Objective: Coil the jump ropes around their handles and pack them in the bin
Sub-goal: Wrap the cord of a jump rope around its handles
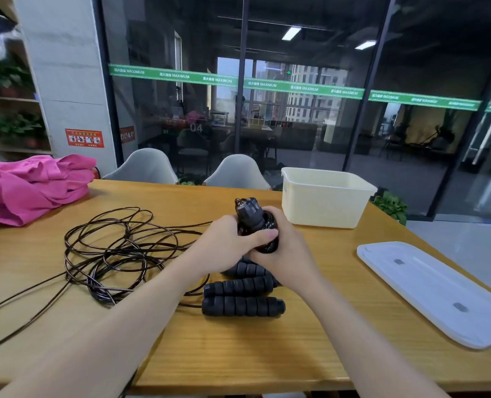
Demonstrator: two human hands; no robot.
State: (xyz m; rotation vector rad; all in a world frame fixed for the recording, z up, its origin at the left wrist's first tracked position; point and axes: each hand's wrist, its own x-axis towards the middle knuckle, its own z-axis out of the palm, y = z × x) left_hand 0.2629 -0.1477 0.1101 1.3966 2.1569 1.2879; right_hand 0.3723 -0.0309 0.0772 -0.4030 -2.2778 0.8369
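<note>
While both hands grip it, the left hand (232, 239) and right hand (281, 248) curled round the black rope-wound handle bundle (254, 222), its long axis points away toward the table's far edge, where the cream plastic bin (324, 202) stands nearer the right hand.

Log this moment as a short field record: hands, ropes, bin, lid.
left hand: grips the held handle bundle
right hand: grips the same bundle from the other side
loose rope: uncoiled, tangled on the table, left of the hands
spare handles: lying on the table below the hands
bin: open, beyond the hands to the right
lid: flat on the table, off the bin
</note>
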